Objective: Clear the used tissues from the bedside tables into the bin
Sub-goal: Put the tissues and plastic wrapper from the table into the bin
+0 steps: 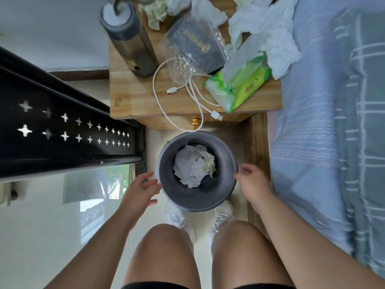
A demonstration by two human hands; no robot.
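Note:
A grey round bin (195, 202) stands on the floor in front of my feet, holding several crumpled white tissues (193, 165). My left hand (141, 191) is at the bin's left side, fingers loosely spread beside the rim. My right hand (253, 181) is at the right rim, fingers bent near its edge; contact is unclear. On the wooden bedside table (135, 101) lie more crumpled tissues: white ones (264, 32) at the right back and a pale green one (155, 12) at the back.
The table also carries a dark bottle (129, 38), a plastic-wrapped dark box (195, 44), a green tissue pack (239, 84) and a white cable (187, 101) hanging over its front edge. A bed (333, 122) lies right; a black perforated metal panel (62, 132) left.

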